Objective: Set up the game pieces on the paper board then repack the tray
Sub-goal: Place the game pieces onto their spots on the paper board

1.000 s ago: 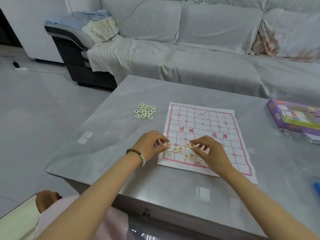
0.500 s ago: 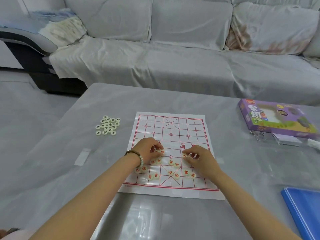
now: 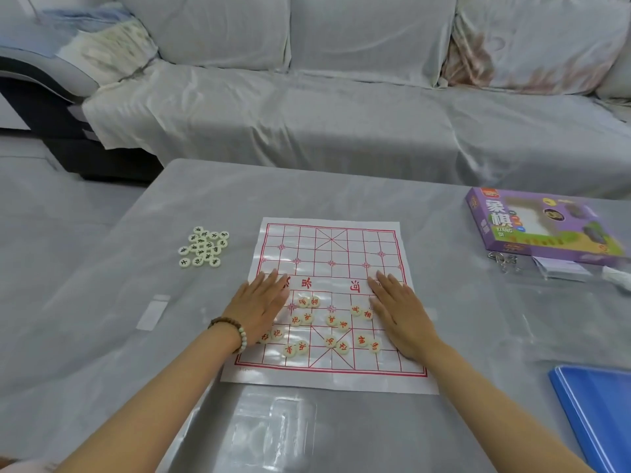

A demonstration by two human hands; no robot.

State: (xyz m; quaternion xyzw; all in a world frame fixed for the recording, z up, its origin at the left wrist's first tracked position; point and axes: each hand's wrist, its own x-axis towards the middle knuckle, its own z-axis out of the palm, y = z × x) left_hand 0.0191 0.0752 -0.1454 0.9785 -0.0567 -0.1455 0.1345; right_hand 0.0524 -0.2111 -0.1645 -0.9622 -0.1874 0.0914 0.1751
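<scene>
A white paper board (image 3: 329, 254) with a red grid lies in the middle of the grey table. Several cream round pieces with red characters (image 3: 326, 327) lie scattered on its near half. My left hand (image 3: 261, 307) rests flat on the board's left side, fingers together, partly covering pieces. My right hand (image 3: 399, 310) lies flat on the right side, holding nothing. A cluster of several cream pieces with black characters (image 3: 204, 247) sits on the table left of the board. A clear plastic tray (image 3: 273, 431) lies near the table's front edge.
A purple game box (image 3: 539, 230) stands at the right of the table, with a metal keyring (image 3: 502, 261) and small white items beside it. A blue folder (image 3: 601, 411) lies at the near right. A grey covered sofa (image 3: 341, 114) runs behind the table.
Both hands went from pinching at the red pieces to lying flat and apart on the board's sides. The camera view shifted, bringing the box and folder into sight.
</scene>
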